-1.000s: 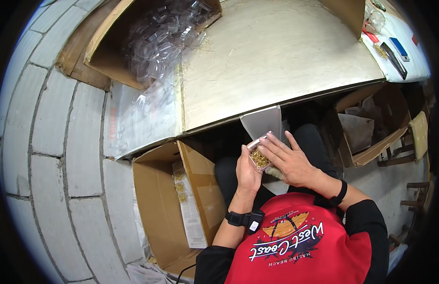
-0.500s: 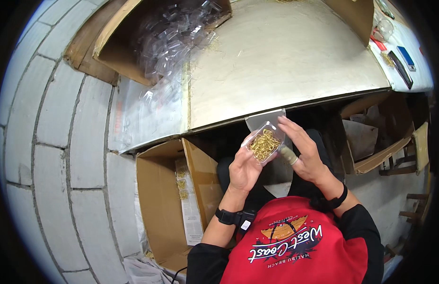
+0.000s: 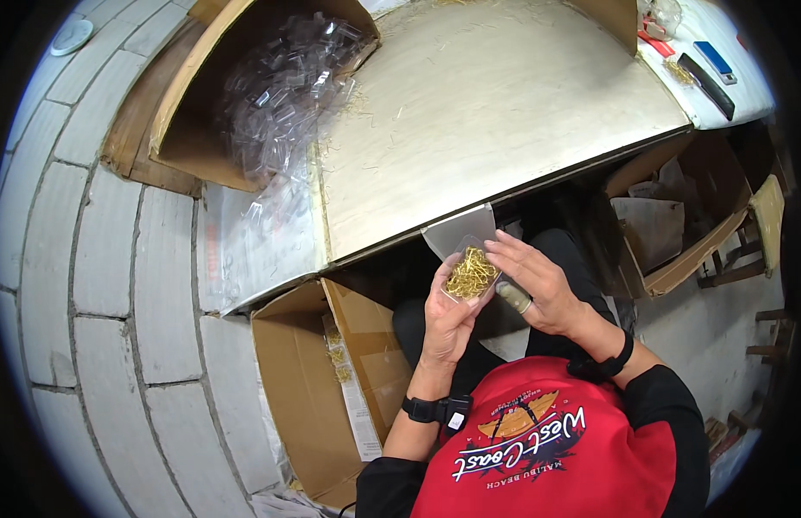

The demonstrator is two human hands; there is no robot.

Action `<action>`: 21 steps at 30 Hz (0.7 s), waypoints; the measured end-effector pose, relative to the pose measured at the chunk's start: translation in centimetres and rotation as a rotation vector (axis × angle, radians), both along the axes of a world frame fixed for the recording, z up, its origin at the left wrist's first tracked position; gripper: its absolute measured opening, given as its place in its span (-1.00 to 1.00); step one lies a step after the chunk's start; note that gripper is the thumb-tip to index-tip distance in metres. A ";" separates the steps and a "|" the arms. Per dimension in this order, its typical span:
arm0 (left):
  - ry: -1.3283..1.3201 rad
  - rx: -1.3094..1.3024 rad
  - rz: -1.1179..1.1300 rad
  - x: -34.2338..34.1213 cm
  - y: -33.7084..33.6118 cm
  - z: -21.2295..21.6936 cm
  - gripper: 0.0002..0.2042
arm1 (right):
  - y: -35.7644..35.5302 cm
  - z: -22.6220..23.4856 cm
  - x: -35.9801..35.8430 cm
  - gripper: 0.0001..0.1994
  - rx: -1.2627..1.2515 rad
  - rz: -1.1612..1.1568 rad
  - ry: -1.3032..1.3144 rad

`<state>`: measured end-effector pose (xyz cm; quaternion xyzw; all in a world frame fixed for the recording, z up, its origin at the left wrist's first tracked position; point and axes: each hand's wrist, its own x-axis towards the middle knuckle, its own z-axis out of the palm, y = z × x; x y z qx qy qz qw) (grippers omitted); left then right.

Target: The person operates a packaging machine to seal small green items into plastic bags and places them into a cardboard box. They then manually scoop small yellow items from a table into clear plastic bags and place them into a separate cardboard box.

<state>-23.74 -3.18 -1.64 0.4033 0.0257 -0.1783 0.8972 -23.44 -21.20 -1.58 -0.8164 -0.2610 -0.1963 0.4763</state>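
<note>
Cupped in my left hand (image 3: pixel 448 324) is a small clear plastic box (image 3: pixel 452 296) heaped with gold-coloured metal hooks (image 3: pixel 472 272). The box is tilted in front of my lap, near the table's front edge. My right hand (image 3: pixel 539 289) lies along the right side of the box with its fingers stretched out. Those fingertips reach the box's far right edge; whether they press on it I cannot tell. A beige cover (image 3: pixel 514 298) wraps the right thumb. Behind the box a grey-white flat panel (image 3: pixel 459 230) slopes down from the table edge.
A large carton (image 3: pixel 180 108) of clear plastic boxes (image 3: pixel 288 95) stands at the far left of the pale tabletop (image 3: pixel 504 104). Below left is an open carton (image 3: pixel 284 363); another carton (image 3: pixel 690 272) is at the right. A blue item (image 3: pixel 715 62) and a black tool (image 3: pixel 707 86) lie far right.
The whole view has shifted and turned slightly. My right fingers have come down closer against the box's edge. The left hand keeps its hold on the box of hooks.
</note>
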 end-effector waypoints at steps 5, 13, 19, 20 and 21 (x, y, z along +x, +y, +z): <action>0.011 0.030 0.038 0.0 0.3 -1.2 -0.35 | -0.4 -1.0 -0.2 -0.63 0.143 -0.043 0.083; 0.050 0.084 -0.005 -0.6 -0.1 -1.9 -0.47 | 1.0 -2.3 0.2 -0.73 0.655 0.049 0.880; 0.173 0.241 0.025 0.0 1.1 -4.4 -0.67 | 2.0 -3.1 -0.1 -0.74 0.434 0.026 0.846; 0.183 0.279 0.055 0.0 1.1 -4.2 -0.69 | 2.2 -3.0 0.0 -0.74 0.406 0.015 0.846; 0.194 0.317 0.086 0.0 1.0 -3.8 -0.71 | 2.0 -2.3 -0.1 -0.63 0.278 -0.024 0.822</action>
